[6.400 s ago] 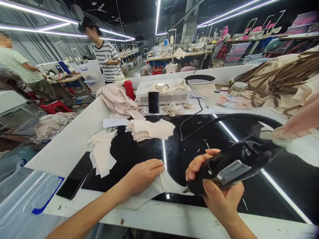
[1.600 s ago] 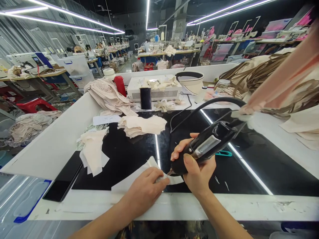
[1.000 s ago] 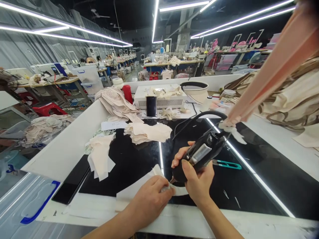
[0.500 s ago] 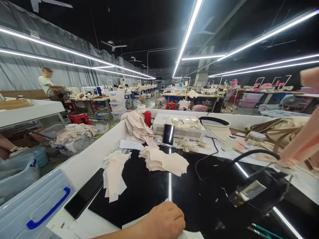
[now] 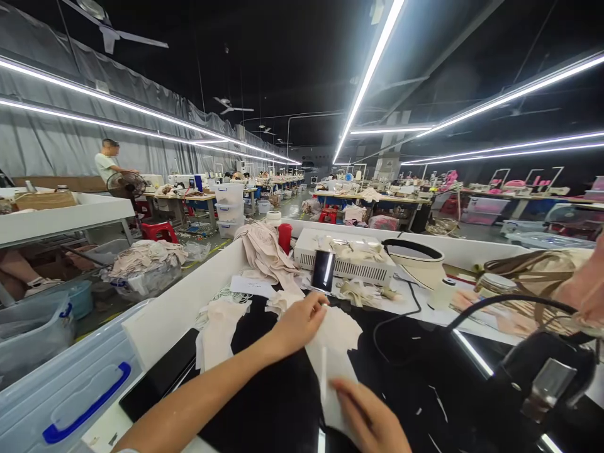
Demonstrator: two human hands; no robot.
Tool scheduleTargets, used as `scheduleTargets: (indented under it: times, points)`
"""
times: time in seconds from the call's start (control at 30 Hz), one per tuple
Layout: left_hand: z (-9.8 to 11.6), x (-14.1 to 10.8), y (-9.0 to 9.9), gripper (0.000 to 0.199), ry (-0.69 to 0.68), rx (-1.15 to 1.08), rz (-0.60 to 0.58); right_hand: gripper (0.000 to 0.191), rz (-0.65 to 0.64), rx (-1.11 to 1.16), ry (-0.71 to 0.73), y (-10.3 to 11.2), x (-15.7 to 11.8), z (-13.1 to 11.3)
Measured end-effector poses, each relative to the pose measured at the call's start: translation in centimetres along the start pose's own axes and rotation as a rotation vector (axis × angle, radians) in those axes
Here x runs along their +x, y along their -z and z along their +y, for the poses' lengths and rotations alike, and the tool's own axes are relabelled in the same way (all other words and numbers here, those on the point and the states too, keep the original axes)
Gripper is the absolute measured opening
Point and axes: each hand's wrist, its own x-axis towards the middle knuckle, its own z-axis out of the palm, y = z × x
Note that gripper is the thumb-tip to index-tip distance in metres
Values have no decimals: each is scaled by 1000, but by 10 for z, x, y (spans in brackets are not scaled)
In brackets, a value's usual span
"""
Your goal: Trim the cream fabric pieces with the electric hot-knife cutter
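Note:
My left hand (image 5: 301,324) reaches over the pale cut fabric pieces, thumb and fingertips pinched on the top of a narrow white strip (image 5: 324,368). The strip runs down over a pale fabric piece (image 5: 314,355) that lies toward me on the glossy black surface (image 5: 264,396). Beside the strip's lower part is my right hand (image 5: 370,412), its fingers drawn together at the fabric; what they grip is hidden. Behind my left hand lies a stack of pale fabric pieces (image 5: 346,324). Another pale pile (image 5: 219,327) lies to the left.
A black phone-like slab (image 5: 163,377) lies at left. Behind stand a vented white box (image 5: 349,251), a black cylinder (image 5: 323,270), a red thread cone (image 5: 284,239) and a cream round container (image 5: 418,258). A black lamp-like device (image 5: 542,371) with a cable is at right.
My left hand has moved from the front edge up to the fabric stack. My right hand has come into view at the bottom. A fabric piece and strip now show between them.

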Motion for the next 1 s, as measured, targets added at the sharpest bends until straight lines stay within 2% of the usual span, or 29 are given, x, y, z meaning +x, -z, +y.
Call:
scheduleTargets:
  times: [0.1, 0.17, 0.27, 0.37, 0.47, 0.53, 0.6, 0.67, 0.83, 0.9, 1.0]
  points:
    - [-23, 22, 16, 23, 89, -2, 91, 42, 73, -49, -181, 20, 50, 5]
    - [-37, 32, 22, 25, 136, 11, 124, 50, 84, -70, -230, 24, 78, 13]
    - [-55, 35, 23, 26, 201, 40, 137, 54, 92, -98, -279, 15, 106, 31]
    - [-68, 30, 16, 23, 259, 61, 104, 49, 92, -153, -303, 0, 117, 49]
    - [-78, 21, 12, 26, 300, 60, 44, 47, 78, -219, -295, -9, 114, 57]
    - [-84, 14, 19, 33, 325, 58, 4, 50, 74, -254, -278, -12, 107, 55]
    - [-91, 4, 36, 35, 355, 79, -26, 52, 63, -261, -250, -13, 100, 47]
    - [-97, -10, 61, 29, 392, 137, -44, 48, 32, -239, -216, -12, 93, 34]
    - [-111, -64, 125, 14, 530, 391, -42, 36, -75, -156, -164, -7, 70, 2]
    - [-117, -86, 138, 15, 603, 473, -50, 35, -121, -104, -195, -5, 59, -6]
    - [-127, -111, 142, 24, 707, 537, -94, 35, -181, -35, -250, -6, 43, -15]
